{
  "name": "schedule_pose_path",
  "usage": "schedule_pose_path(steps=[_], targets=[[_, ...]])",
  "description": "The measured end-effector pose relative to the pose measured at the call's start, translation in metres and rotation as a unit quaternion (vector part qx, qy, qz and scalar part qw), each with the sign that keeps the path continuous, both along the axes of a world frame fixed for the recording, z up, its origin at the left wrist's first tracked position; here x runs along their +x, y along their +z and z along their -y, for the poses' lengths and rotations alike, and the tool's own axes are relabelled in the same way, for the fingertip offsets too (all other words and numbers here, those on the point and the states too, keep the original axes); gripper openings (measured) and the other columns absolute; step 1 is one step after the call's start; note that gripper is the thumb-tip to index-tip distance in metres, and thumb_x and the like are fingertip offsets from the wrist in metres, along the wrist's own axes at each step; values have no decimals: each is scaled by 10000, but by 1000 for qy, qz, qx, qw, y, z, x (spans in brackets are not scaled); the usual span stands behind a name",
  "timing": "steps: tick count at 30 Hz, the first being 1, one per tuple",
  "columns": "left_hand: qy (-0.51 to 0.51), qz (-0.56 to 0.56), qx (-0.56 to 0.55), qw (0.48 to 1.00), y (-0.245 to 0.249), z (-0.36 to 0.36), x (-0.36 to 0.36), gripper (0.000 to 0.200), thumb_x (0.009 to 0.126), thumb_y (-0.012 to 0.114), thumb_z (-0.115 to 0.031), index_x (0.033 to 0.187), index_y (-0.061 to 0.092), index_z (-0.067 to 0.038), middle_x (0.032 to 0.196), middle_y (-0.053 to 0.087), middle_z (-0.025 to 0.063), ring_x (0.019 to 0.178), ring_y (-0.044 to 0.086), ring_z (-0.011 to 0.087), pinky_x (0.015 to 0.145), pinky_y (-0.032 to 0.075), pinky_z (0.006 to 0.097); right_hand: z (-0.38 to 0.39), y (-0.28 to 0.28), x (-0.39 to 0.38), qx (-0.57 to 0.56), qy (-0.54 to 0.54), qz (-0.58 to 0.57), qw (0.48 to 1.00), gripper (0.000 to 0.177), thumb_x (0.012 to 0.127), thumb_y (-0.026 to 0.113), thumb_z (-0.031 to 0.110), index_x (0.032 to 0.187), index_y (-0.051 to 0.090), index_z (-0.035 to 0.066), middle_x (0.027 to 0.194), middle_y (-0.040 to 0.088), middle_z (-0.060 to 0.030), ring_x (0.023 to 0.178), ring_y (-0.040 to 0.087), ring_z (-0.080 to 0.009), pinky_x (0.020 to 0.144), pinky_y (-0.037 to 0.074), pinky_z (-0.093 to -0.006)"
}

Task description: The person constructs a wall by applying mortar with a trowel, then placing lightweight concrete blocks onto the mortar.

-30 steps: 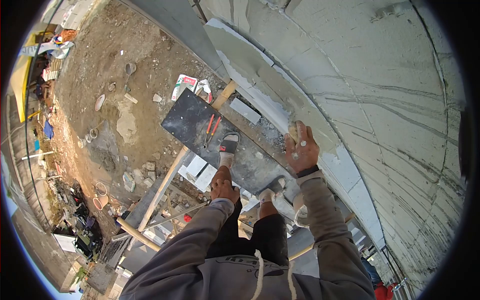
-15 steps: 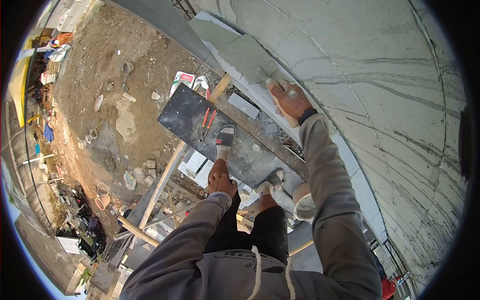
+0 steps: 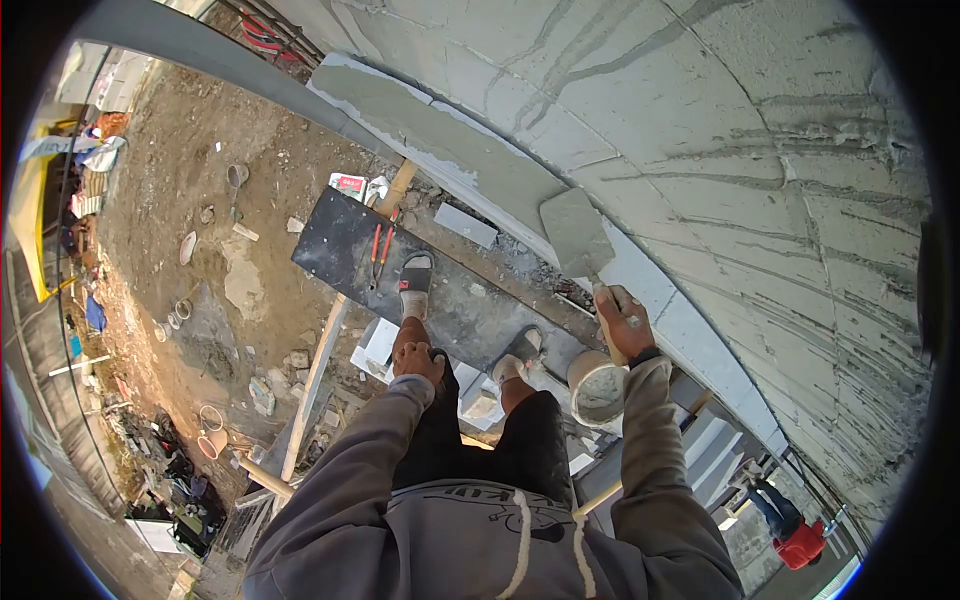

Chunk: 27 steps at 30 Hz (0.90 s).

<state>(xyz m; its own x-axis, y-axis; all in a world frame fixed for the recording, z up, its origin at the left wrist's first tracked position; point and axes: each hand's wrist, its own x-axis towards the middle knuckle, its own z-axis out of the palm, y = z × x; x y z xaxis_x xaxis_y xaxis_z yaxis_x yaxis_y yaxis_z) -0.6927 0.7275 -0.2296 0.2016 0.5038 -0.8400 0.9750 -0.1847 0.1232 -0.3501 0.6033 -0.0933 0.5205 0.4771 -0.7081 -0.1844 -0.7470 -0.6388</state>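
Note:
My right hand (image 3: pixel 622 322) is wrapped round the handle of a trowel, whose flat blade (image 3: pixel 577 233) lies at the end of a grey mortar layer (image 3: pixel 450 140) on the pale ledge (image 3: pixel 655 280) along the wall. Bare ledge shows to the right of the blade. Below the hand stands a round bucket (image 3: pixel 598 390) with grey mortar inside. My left hand (image 3: pixel 418 362) rests on my bent knee, its fingers spread over the leg, holding nothing.
Under my feet is a dark plank (image 3: pixel 460 315) with orange-handled pliers (image 3: pixel 380 250) on it. Wooden poles (image 3: pixel 315 390) stand beside it, above dirt ground. A person in red (image 3: pixel 800 545) is at the lower right. The block wall (image 3: pixel 760 180) fills the right.
My right hand and the trowel have moved down and right along the ledge, and mortar now covers a longer visible stretch. The view has shifted; my left hand stays on the knee.

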Motion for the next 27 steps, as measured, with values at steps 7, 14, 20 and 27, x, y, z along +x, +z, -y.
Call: schedule_pose_path(steps=[7, 14, 20, 27], targets=[[-80, 24, 6, 996, -4, -18, 20, 537, 803, 610, -383, 1248, 528, -95, 1285, 493, 185, 1209, 468, 376, 1017, 380, 447, 198, 30, -103, -83, -240, 42, 966, 378, 841, 615, 388, 981, 617, 38, 725, 621, -94, 658, 621, -202, 596, 498, -329], [-224, 117, 35, 967, 7, -11, 82, 494, 793, 605, -347, 1146, 596, -2, 1091, 627, 231, 1068, 584, 373, 927, 455, 422, 403, -175, -196, -322, -128, -4, 938, 354, 775, 614, 317, 988, 666, 39, 975, 665, -189, 926, 641, -306, 797, 494, -385], [-380, 109, 5, 919, 26, 76, 146, 431, 796, 629, -308, 1105, 618, -6, 1044, 644, 229, 1006, 618, 349, 867, 475, 399, 425, -214, -165, -265, -447, -68, 852, 512, 785, 559, 384, 1052, 620, -49, 1065, 644, -230, 1026, 611, -350, 863, 471, -386], [-369, 191, -185, 891, 30, 190, 191, 391, 804, 670, -263, 1109, 620, -23, 963, 669, 156, 929, 642, 230, 805, 483, 319, 399, -91, -184, -174, -374, 11, 911, 517, 783, 567, 415, 1124, 609, 28, 1152, 599, -239, 1091, 565, -373, 935, 442, -444]])
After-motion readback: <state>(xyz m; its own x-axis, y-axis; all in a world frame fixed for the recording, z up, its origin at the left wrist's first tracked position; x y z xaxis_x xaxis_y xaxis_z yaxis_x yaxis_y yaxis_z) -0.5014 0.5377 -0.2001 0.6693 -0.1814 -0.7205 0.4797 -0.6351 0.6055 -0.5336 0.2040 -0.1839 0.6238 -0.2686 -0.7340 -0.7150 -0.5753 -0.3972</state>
